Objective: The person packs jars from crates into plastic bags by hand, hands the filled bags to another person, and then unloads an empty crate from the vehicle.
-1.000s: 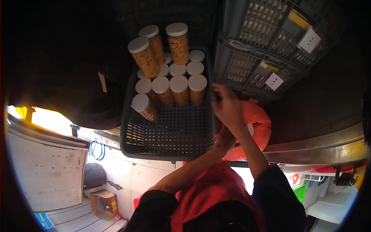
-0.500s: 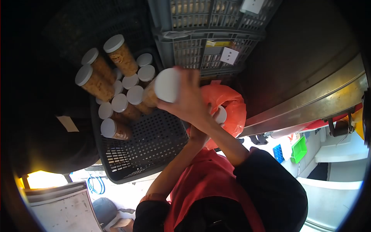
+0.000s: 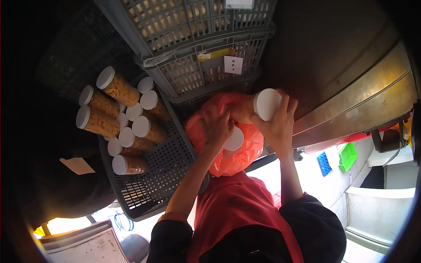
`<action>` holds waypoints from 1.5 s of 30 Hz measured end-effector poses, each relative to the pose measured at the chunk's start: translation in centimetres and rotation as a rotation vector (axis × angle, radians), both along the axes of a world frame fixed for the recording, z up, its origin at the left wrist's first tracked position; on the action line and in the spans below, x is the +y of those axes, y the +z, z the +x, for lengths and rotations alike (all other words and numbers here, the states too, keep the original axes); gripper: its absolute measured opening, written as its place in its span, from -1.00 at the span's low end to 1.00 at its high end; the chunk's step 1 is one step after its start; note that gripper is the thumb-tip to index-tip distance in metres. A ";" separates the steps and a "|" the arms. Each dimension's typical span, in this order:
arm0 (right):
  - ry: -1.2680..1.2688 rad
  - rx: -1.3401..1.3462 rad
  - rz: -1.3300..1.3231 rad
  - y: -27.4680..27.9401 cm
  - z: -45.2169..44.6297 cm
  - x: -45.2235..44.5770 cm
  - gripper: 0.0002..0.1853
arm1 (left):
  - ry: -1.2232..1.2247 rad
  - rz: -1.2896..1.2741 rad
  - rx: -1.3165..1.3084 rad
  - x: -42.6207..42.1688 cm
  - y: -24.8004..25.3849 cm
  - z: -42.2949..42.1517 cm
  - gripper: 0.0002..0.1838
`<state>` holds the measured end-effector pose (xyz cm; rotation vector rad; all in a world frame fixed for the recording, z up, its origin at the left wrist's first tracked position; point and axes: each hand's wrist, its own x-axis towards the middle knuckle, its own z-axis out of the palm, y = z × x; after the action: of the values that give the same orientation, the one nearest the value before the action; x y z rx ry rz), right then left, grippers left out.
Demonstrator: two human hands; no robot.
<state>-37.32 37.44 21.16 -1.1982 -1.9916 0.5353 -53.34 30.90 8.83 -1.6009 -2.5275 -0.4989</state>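
There's your right hand (image 3: 277,119), grasping a jar (image 3: 244,110) near its lid, the jar tilted with its far end at the bag (image 3: 251,139); whether that end is inside, I can't tell. Your left hand (image 3: 214,127) is on the bag, fingers by a lid (image 3: 233,139); whether they pinch the plastic, can't tell! So the score: 1 lid showing within the bag, 1 jar in hand, anything deeper hidden. Just beside, the crate (image 3: 164,168) has at least 10 jars (image 3: 148,128) left, 3 sitting higher. Beyond, stacked crates (image 3: 175,74) show pale contents.
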 end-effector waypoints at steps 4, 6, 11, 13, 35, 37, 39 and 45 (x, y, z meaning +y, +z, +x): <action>0.070 -0.037 -0.021 -1.9 -0.7 1.5 -0.11 | 0.034 -0.041 -0.056 0.4 0.1 0.1 -0.37; 0.128 -0.085 -0.066 -3.6 -1.8 2.2 -0.08 | 0.052 -0.080 -0.092 0.3 -0.3 0.2 -0.37; 0.570 -0.147 -0.226 -13.6 -3.6 6.2 -0.06 | 0.011 0.104 -0.129 0.3 -1.2 -1.3 -0.36; 0.670 -0.121 -0.267 -13.8 -3.5 8.3 -0.09 | -0.011 0.184 -0.129 0.1 -1.0 -1.4 -0.34; 0.476 -0.276 0.084 -18.6 3.7 -0.6 -0.56 | 0.969 0.161 0.317 -29.7 -9.5 -23.0 -0.20; 0.383 -0.483 0.120 -17.6 2.9 -1.2 -0.56 | 0.999 0.210 0.004 -29.3 -5.3 -22.3 -0.23; 0.302 -0.666 0.150 -17.5 2.3 -0.6 -0.54 | 1.016 0.190 -0.009 -27.9 -1.3 -19.7 -0.25; 0.173 -1.173 0.167 -22.4 4.7 1.7 -0.52 | 0.864 0.416 0.185 -23.3 16.2 -8.6 -0.30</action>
<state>-32.59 39.10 -1.27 -1.3757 -3.0283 -0.3914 -61.93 7.63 25.06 -0.3297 -2.4365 -0.6441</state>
